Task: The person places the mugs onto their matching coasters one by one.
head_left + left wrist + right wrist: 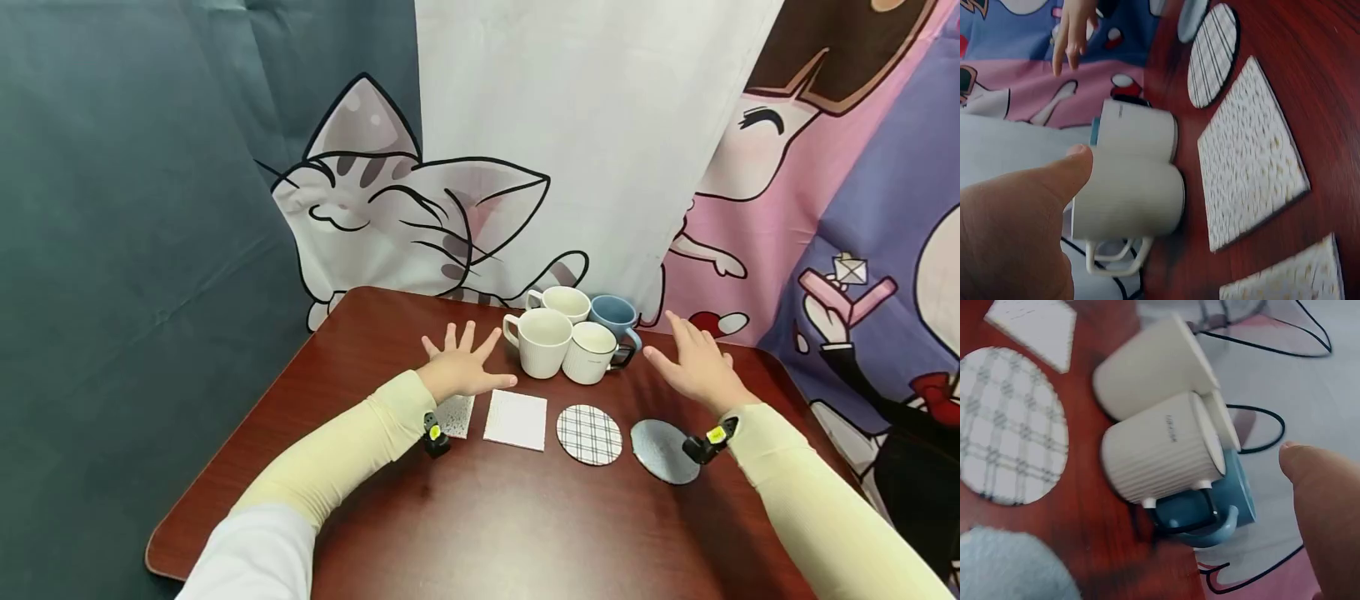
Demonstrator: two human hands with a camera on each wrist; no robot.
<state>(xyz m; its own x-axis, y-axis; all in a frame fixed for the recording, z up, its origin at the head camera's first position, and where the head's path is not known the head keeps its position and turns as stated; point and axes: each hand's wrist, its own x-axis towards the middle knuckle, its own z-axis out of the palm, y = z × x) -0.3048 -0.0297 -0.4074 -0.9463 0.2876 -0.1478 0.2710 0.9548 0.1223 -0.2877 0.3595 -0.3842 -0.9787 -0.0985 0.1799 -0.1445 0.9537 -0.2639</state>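
Observation:
My left hand (461,367) is spread wide over the table, left of the mugs, holding nothing. On the other side my right hand (697,367) hovers with fingers extended, also holding nothing. Between them several mugs stand bunched together: a large ribbed white mug (545,343) with its handle to the left, a smaller white mug (589,353) with a black handle, a white mug (566,302) behind, and a blue mug (613,313). In front lies a row of coasters: a speckled square coaster (455,415) partly behind my left hand, a white square coaster (516,419), a round plaid coaster (589,434) and a round grey coaster (660,451).
The dark red wooden table (487,533) has a rounded left corner. A cloth backdrop (600,125) with a cartoon cat and figures hangs right behind its far edge, close to the mugs. Both wrists carry small black camera mounts.

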